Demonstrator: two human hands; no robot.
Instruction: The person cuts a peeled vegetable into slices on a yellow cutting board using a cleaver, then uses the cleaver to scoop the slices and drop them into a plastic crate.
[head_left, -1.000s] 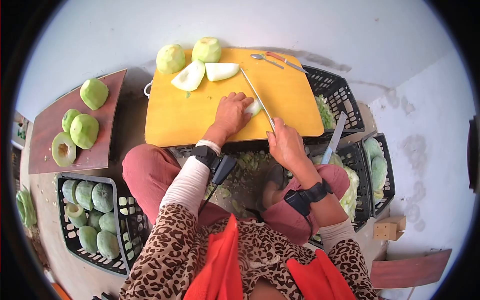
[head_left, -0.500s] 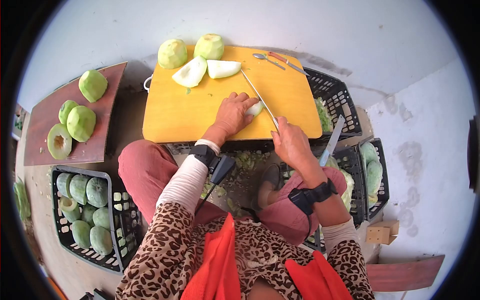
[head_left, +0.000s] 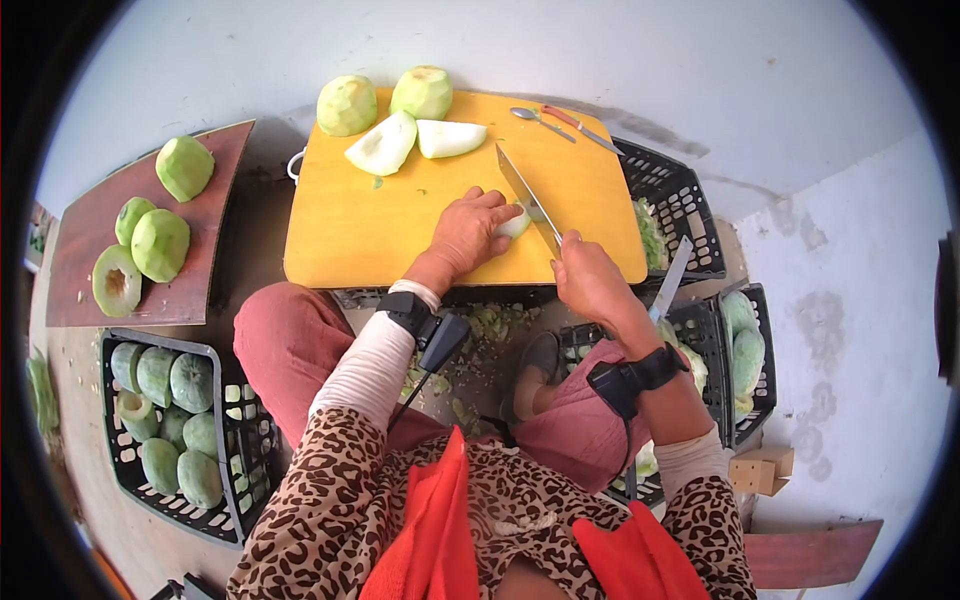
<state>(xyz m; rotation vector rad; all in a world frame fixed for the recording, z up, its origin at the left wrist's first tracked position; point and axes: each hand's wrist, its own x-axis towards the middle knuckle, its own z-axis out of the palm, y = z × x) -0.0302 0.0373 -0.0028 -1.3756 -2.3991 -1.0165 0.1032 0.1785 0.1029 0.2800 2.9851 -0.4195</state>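
My left hand presses down on a small pale piece of peeled melon near the front of the yellow cutting board. Its fingers are closed over the piece and hide part of it. In my right hand is the handle of a broad-bladed kitchen knife. The blade slants up and left across the board, just right of the piece, with its flat side showing. Two pale cut melon wedges lie farther back, with two whole peeled melons behind them.
A spoon and a red-handled knife lie at the board's back right. Peeled melons sit on a brown board at left, above a black crate of unpeeled melons. A long blade stands at the right-hand crates.
My right hand has shifted slightly right with the knife, and the blade has turned so more of its flat side shows. My left hand stays on the piece.
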